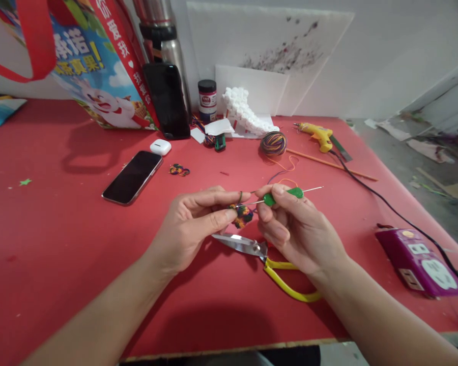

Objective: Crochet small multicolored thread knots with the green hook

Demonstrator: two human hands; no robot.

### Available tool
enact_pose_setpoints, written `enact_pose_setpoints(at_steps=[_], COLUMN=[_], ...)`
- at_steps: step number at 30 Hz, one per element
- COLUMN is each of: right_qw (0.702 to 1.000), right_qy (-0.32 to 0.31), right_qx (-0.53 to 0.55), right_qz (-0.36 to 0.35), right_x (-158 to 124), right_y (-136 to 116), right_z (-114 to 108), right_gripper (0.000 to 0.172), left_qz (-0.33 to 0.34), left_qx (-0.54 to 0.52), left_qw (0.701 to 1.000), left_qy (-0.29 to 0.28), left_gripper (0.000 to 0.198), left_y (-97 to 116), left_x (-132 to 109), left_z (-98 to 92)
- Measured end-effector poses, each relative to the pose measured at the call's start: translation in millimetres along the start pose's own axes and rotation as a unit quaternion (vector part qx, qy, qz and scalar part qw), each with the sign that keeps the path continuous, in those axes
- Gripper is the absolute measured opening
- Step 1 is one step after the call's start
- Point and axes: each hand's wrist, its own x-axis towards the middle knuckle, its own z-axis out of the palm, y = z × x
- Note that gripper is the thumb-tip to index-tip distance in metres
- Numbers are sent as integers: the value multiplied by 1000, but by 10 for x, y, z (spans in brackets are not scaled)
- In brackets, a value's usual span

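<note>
Multicoloured crochet (245, 217), pinched in left hand (193, 221), beside right hand (303, 231) gripping green-handled hook (296, 192)

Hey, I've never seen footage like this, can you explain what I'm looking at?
There's no machine here, just a person's two bare hands. The single picture comes from a camera worn on their head, looking forward and down. The left hand pinches a small multicolored crochet piece; the right hand holds a green-handled crochet hook, its tip at the piece. On the red table, yellow-handled scissors lie partly beneath the hands. Farther back are a variegated yarn ball and a yellow glue gun. A smartphone lies to the left, a purple power strip to the right.
</note>
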Motion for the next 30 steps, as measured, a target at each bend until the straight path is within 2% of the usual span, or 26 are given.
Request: enact_pose_setpoints(at_steps=[5,13,21,30], right_qw=[1000,999,999,1000], right_qy=[0,2,8,-2], right_qx=[-8,-8,-24,12], right_qz=[-12,-44,-36,-23], right_x=[-17,-30,10,-23], right_y=[-4,52,97,69], right_z=[-4,16,-21,14], right_gripper=[17,14,17,13], left_qz=[3,48,40,56], left_qx=[-2,52,11,31], left_qw=[1000,997,999,998], left_qy=[13,13,25,24], left_gripper=[18,20,17,18], left_y=[-22,-42,-75,-63], left_x=[12,15,27,34], left_z=[3,-26,-15,-21])
